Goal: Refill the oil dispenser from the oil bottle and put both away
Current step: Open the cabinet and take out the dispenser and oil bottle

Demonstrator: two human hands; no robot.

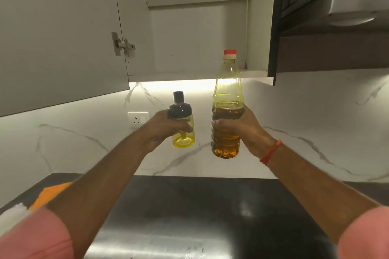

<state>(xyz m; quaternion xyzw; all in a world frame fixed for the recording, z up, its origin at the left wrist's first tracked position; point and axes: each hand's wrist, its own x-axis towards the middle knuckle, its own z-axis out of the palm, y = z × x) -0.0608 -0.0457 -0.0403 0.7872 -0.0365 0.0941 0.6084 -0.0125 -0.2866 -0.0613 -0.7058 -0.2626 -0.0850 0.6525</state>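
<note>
Both hands are up in the air over the dark bench, just below the open wall cabinet. The left hand has its fingers curled round the small yellow oil dispenser, gripping it just under the black top. The right hand is wrapped round the middle of the oil bottle, upright, red cap on, roughly half full. The two sit side by side, not touching. Orange cloth at the left edge.
</note>
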